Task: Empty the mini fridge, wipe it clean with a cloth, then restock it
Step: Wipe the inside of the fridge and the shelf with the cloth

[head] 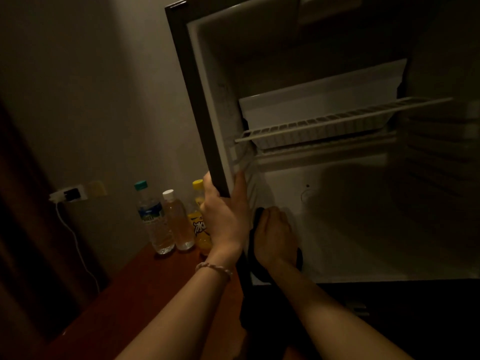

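The mini fridge (345, 229) stands open in dim light with a bare white interior and a wire shelf (335, 120) across its middle. My left hand (223, 211) grips the fridge's dark left front edge (197, 105), thumb inside. My right hand (275, 235) presses a dark cloth (255, 245) against the lower left inner wall. Left of the fridge stand three bottles on the wooden table (145, 289): a clear water bottle (153, 219) with a teal cap, a pale yellowish bottle (178, 222) with a white cap, and a yellow drink bottle (198, 224) partly hidden behind my left hand.
A white power strip (68, 194) with a black plug hangs on the wall at left, its white cable (78, 248) trailing down. A dark curtain or panel fills the far left. The fridge door side at right is in deep shadow.
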